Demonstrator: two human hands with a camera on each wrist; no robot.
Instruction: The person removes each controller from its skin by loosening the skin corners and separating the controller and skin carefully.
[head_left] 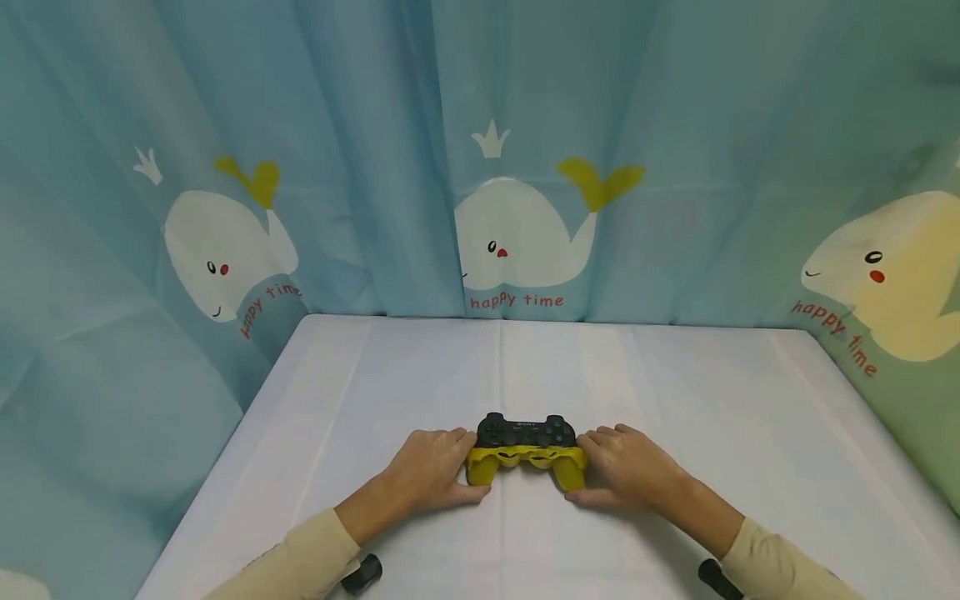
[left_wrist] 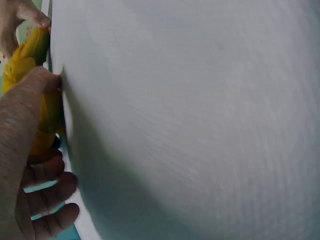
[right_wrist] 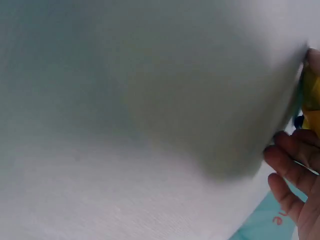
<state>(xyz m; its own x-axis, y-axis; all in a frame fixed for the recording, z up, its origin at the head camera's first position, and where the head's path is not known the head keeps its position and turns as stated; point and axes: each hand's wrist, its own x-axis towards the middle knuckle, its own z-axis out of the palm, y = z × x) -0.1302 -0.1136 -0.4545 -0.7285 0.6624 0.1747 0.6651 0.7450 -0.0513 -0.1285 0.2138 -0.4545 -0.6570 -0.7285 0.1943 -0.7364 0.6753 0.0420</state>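
A black game controller [head_left: 517, 432] marked SONY lies face up near the middle of the white table, its lower part and grips wrapped in a yellow cover [head_left: 482, 471]. From the left side my left hand [head_left: 433, 468] holds the covered grip, thumb at the near end and index finger along the outer edge. My right hand [head_left: 630, 468] holds the opposite grip in much the same way. In the left wrist view, the remaining fingers [left_wrist: 52, 192] of the left hand are spread away from the yellow cover [left_wrist: 47, 112]. Only a strip of yellow shows in the right wrist view.
White cloth covers the table [head_left: 405, 367]. A light blue curtain [head_left: 390, 167] printed with whales hangs behind it and along both sides. Dark wrist devices [head_left: 363, 574] sit by the beige sleeves [head_left: 300, 554].
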